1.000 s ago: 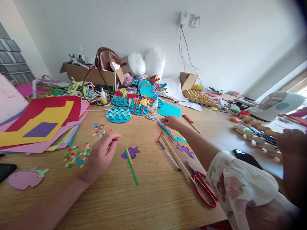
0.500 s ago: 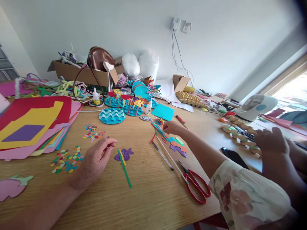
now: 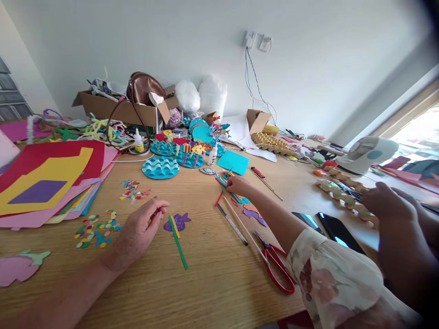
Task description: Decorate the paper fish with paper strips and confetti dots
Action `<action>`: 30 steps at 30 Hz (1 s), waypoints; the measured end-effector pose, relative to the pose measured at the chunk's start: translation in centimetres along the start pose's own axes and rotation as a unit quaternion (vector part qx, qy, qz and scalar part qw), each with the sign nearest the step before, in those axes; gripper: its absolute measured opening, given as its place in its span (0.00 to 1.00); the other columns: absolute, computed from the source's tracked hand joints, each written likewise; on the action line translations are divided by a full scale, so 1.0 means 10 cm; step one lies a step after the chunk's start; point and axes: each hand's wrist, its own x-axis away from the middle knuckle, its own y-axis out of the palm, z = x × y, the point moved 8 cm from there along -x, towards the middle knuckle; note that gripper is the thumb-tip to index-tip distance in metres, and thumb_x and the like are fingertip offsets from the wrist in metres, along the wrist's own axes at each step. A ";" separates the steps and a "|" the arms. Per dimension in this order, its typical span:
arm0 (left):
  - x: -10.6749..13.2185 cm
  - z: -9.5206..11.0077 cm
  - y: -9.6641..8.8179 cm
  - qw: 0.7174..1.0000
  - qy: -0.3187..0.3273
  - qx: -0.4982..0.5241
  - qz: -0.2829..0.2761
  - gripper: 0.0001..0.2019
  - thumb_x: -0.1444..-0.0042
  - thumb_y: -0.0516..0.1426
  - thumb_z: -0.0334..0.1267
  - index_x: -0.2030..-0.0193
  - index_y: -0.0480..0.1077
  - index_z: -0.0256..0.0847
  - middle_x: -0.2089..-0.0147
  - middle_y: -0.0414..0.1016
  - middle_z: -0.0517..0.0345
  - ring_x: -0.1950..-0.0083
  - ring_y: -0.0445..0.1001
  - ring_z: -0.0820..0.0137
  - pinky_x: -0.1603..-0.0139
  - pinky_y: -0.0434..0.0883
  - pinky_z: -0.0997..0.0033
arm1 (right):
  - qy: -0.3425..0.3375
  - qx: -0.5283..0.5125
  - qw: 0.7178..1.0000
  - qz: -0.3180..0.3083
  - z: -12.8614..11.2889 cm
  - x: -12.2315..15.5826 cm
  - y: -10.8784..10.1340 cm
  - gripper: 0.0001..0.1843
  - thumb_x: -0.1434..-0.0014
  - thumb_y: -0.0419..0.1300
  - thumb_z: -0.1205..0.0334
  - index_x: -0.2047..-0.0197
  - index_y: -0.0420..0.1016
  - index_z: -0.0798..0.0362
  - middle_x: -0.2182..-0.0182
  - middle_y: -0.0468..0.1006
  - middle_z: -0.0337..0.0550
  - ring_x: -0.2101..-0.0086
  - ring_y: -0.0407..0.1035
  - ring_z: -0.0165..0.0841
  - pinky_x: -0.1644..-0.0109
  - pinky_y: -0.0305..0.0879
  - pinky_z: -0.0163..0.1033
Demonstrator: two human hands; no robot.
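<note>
My left hand (image 3: 142, 228) rests on the table with its fingers curled together, and nothing shows in them. Just right of it lies a purple paper fish (image 3: 181, 222), with a yellow strip (image 3: 175, 227) and a long green strip (image 3: 181, 253) across its body. My right hand (image 3: 237, 184) reaches over a bunch of coloured paper strips (image 3: 221, 181); its fingers are closed downward, and their tips are partly hidden. Nearer me are a pen (image 3: 233, 225), a thin pale stick (image 3: 245, 228) and red-handled scissors (image 3: 279, 267), partly covered by my sleeve.
Paper dots (image 3: 99, 228) and a stack of coloured sheets (image 3: 37, 183) lie left. Behind stand blue wavy bases (image 3: 160, 168) and glue bottles (image 3: 212, 155). At right are phones (image 3: 338, 230) and another person's hands (image 3: 389, 201) by an egg-carton strip (image 3: 350, 201).
My right hand has drawn slightly left and down over the strips. More of the phones shows beside my right arm. My left hand and the fish stay in place.
</note>
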 end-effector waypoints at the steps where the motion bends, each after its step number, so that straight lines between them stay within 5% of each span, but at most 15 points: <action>1: 0.00 0.00 0.00 1.000 -0.002 -0.002 -0.001 0.09 0.44 0.47 0.36 0.59 0.65 0.39 0.67 0.72 0.57 0.67 0.73 0.72 0.66 0.70 0.76 | 0.003 -0.003 1.000 -0.002 0.01 0.00 0.00 0.09 0.54 0.56 0.66 0.69 0.75 0.54 0.68 0.76 0.43 0.67 0.67 0.33 0.72 0.53 0.32; 14: -0.02 -0.01 0.01 1.000 -0.015 0.010 -0.007 0.10 0.45 0.46 0.36 0.60 0.65 0.39 0.69 0.72 0.58 0.69 0.72 0.72 0.68 0.70 0.76 | 0.023 -0.045 0.999 0.011 0.14 0.03 -0.10 0.11 0.54 0.54 0.72 0.69 0.76 0.56 0.74 0.76 0.41 0.72 0.66 0.30 0.73 0.54 0.31; 23: -0.02 -0.01 -0.01 1.000 -0.010 0.003 -0.004 0.10 0.44 0.46 0.36 0.59 0.64 0.39 0.69 0.72 0.58 0.69 0.72 0.73 0.68 0.69 0.76 | -0.015 -0.041 0.998 0.042 -0.02 -0.07 -0.05 0.13 0.53 0.56 0.67 0.63 0.76 0.50 0.64 0.76 0.41 0.64 0.67 0.33 0.69 0.55 0.31; 30: -0.02 0.00 -0.01 1.000 -0.001 0.004 -0.002 0.10 0.45 0.46 0.35 0.60 0.65 0.39 0.69 0.72 0.58 0.69 0.73 0.73 0.68 0.70 0.76 | -0.019 -0.021 0.999 0.035 -0.04 -0.11 0.01 0.07 0.53 0.56 0.67 0.70 0.76 0.52 0.67 0.76 0.42 0.64 0.66 0.34 0.68 0.55 0.31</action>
